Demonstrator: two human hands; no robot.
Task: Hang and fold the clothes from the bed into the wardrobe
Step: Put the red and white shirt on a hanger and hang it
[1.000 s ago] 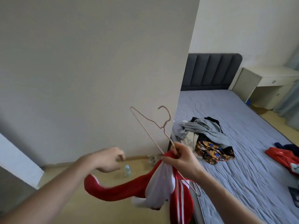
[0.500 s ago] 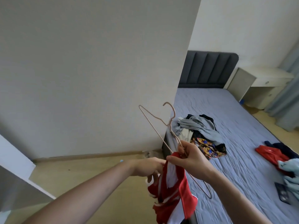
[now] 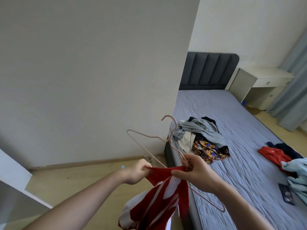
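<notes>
A red and white striped garment (image 3: 159, 198) hangs between my hands above the floor beside the bed. My left hand (image 3: 137, 173) grips its upper left edge. My right hand (image 3: 194, 173) pinches the other edge together with the wire of a thin pink hanger (image 3: 147, 153), whose hook points up. The hanger's lower corner sticks out below my right wrist. On the bed (image 3: 240, 123) lies a heap of grey, beige and patterned clothes (image 3: 201, 138), and at the right edge a red garment (image 3: 274, 155) with dark and light blue ones (image 3: 297, 173).
A white wardrobe side panel (image 3: 99, 72) fills the left and middle. A white edge (image 3: 15, 183) juts in at the lower left. A dark headboard (image 3: 209, 70), a cream desk (image 3: 259, 83) and a curtain (image 3: 292, 80) stand behind. A dark flat item (image 3: 286, 195) lies on the mattress.
My left hand came over from the left and took hold of the garment's edge. The garment is now drawn taut between both hands, and the hanger has tilted lower.
</notes>
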